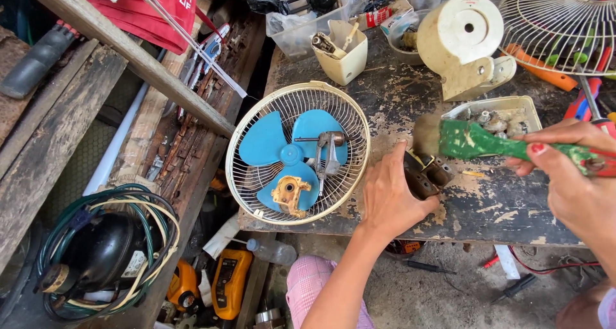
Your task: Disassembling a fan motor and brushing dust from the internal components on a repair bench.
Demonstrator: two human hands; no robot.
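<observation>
Left hand (388,197): gripping a small dark brown part (427,175), pressed down on the workbench (487,207).
Right hand (574,178): closed around the green handle of a paintbrush (478,141), bristles just above the brown part.
Tray (497,117): small, beige, behind the brush, filled with screws and small metal pieces.
Fan guard (297,152): lying flat at the left edge of the bench, holding blue blades (282,149) and pliers (328,156).
Motor housing (462,43): cream, standing at the back.
Second guard (558,21): far right corner.
Compressor (102,255): black, on the floor, wrapped in cables.
</observation>
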